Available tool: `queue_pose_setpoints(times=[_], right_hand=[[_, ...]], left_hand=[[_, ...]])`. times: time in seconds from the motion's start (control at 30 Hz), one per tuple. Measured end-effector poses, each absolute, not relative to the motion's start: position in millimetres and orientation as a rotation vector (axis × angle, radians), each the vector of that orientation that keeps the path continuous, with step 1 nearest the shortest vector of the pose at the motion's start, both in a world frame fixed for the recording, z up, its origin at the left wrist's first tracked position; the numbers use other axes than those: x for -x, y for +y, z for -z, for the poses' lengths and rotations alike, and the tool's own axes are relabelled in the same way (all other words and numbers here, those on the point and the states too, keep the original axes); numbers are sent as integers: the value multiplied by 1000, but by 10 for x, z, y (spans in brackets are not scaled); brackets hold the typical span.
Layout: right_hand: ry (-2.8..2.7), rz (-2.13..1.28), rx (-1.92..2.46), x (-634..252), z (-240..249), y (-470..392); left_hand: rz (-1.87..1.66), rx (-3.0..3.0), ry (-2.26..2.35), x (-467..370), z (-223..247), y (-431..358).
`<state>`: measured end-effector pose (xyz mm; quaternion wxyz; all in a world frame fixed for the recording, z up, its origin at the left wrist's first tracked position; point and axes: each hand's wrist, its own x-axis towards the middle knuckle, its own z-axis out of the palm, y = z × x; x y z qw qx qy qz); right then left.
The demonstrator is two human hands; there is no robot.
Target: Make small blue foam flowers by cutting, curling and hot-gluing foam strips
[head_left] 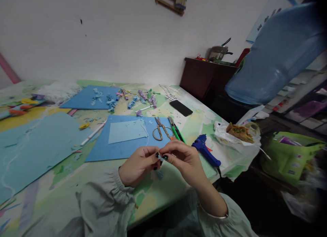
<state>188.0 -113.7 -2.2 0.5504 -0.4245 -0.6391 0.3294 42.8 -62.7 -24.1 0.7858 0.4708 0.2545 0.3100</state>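
Close to the table's front edge, my left hand (143, 163) and my right hand (182, 160) meet, fingertips pinched together. Between them is a small light-blue foam piece (160, 158), partly covered by the fingers, so its full shape is hidden. Just beyond the hands lies a blue foam sheet (99, 152) with a light-blue rectangle (125, 131) and a white string (146, 129) on it. Scissors (161, 129) with their blades pointing away and a green utility knife (176, 129) rest at its right side. A blue hot glue gun (206, 150) lies right of my right hand.
A black phone (181, 108) lies farther back, near small coloured foam pieces (141, 98). On the left is a large light-blue sheet (51, 141). Wrapped food (239, 132) sits at the right edge, below a big water bottle (273, 60). A white stick (93, 132) lies beside the sheets.
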Motion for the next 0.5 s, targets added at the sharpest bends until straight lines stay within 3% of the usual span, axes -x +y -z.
queue_pose_setpoints(times=[0.5], right_hand=[[-1731, -764, 1001, -1992, 11, -1097]], left_hand=[[-544, -1008, 523, -417, 289, -609]])
